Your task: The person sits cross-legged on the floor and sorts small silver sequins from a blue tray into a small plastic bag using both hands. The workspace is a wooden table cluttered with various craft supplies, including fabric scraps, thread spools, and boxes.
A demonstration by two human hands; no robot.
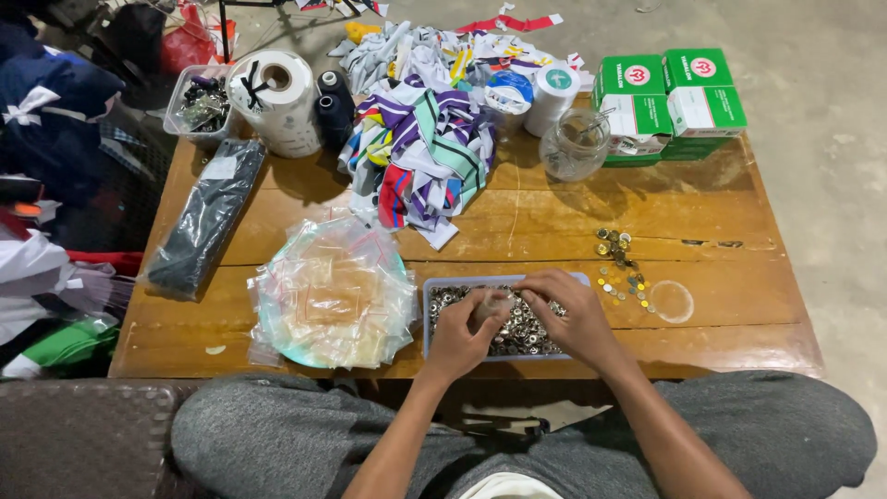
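Far to the left of my left hand lies a dark packet in clear wrap (205, 219), and nearer, just beside it, a heap of small clear bags (333, 294), handy to reach. My left hand (467, 331) is closed around a small clear bag (494, 305), held up over the tray of metal snaps (443, 300) so the mouth is close. My right hand (571, 314) rests on the snaps, fingers curled; whether it pinches any I cannot tell. Right of it lie loose snaps (617, 263) and a clear lid (671, 300); beyond, fabric strips (425, 152).
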